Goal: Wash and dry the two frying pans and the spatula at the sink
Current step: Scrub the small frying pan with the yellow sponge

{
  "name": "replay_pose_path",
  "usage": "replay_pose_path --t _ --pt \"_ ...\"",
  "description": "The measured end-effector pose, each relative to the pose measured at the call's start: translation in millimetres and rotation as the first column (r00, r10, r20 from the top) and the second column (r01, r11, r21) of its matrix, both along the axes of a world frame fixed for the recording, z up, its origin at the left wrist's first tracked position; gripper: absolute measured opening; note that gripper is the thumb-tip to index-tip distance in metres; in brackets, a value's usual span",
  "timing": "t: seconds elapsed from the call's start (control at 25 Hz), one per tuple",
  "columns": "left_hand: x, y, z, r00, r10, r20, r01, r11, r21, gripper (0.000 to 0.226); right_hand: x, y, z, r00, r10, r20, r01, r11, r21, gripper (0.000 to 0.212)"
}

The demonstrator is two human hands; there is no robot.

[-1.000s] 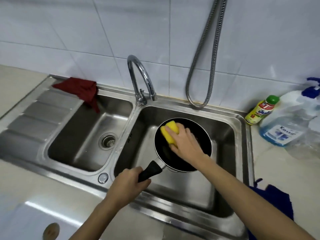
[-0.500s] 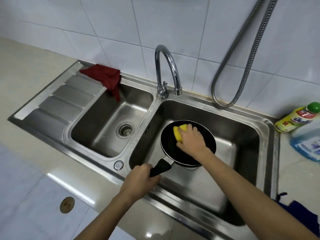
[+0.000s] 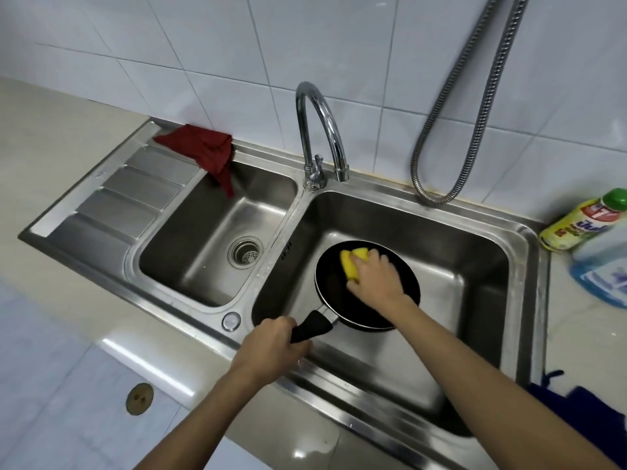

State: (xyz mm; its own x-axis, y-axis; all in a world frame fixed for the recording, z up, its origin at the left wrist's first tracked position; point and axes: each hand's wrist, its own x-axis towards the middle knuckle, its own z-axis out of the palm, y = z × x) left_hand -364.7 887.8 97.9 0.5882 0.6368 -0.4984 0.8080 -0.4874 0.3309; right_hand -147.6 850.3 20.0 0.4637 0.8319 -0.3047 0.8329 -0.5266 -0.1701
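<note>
A black frying pan (image 3: 330, 286) is held above the floor of the right sink basin (image 3: 481, 245). My left hand (image 3: 271, 347) grips its black handle at the basin's near edge. Inside the pan, my right hand (image 3: 376, 279) presses a yellow sponge (image 3: 351, 262) against the far-left part of the cooking surface. No second pan or spatula is in view. The chrome tap (image 3: 319, 137) stands behind the divider, with no water running from it.
The left basin (image 3: 203, 249) has a drain and a red cloth (image 3: 203, 150) draped over its back corner beside the ribbed drainboard (image 3: 129, 195). A yellow dish-soap bottle (image 3: 583, 222) and a blue spray bottle (image 3: 604, 269) stand at the right. A dark blue cloth (image 3: 583, 412) lies near right.
The view has shifted, so the sink sits further right and lower in frame. My right hand and sponge have moved slightly over the pan's surface. My left hand keeps hold of the handle.
</note>
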Motion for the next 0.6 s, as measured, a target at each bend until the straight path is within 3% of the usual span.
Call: replay_pose_path --t 0.08,0.12,0.24,0.28,0.32,0.4,0.52,0.6 --pt "-4.5 11.8 -0.4 0.998 0.062 0.005 -0.062 0.998 0.011 0.027 18.4 -12.6 -4.0 0.989 0.016 0.145 -0.005 0.997 -0.077 0.061" --pt "-6.8 18.5 -1.0 0.997 0.082 0.002 -0.082 0.996 0.017 0.029 18.7 -19.0 -4.2 0.990 0.050 0.130 -0.034 0.992 -0.118 0.060" --pt "-9.5 25.4 -2.4 1.000 0.025 -0.017 -0.025 0.998 0.049 0.030 -16.6 -21.7 5.9 0.957 0.111 -0.270 -0.136 0.988 -0.077 0.056" --pt "-9.9 22.9 -2.7 1.000 -0.014 -0.026 0.015 0.999 0.043 0.028 -29.3 -15.0 7.9 0.918 0.151 -0.367 -0.172 0.985 -0.027 0.054" --pt "-11.7 19.5 -4.0 0.998 -0.056 -0.030 0.057 0.998 0.026 0.025 -37.0 -5.3 7.9 0.907 0.197 -0.371 -0.210 0.978 0.005 0.052" --pt "-15.8 13.1 -5.4 0.996 -0.091 -0.022 0.091 0.996 -0.011 0.023 -28.4 9.3 8.1 0.956 0.199 -0.216 -0.211 0.977 -0.032 0.053" --pt "-25.7 15.6 -3.4 1.000 0.016 0.026 -0.014 0.998 -0.053 0.026 -0.2 3.0 3.0 0.986 0.132 0.103 -0.111 0.976 -0.187 0.054" --pt "-31.2 21.0 -2.7 0.996 0.084 0.044 -0.081 0.995 -0.055 0.020 0.9 -11.9 3.0 0.980 0.177 0.086 -0.150 0.954 -0.259 0.053"
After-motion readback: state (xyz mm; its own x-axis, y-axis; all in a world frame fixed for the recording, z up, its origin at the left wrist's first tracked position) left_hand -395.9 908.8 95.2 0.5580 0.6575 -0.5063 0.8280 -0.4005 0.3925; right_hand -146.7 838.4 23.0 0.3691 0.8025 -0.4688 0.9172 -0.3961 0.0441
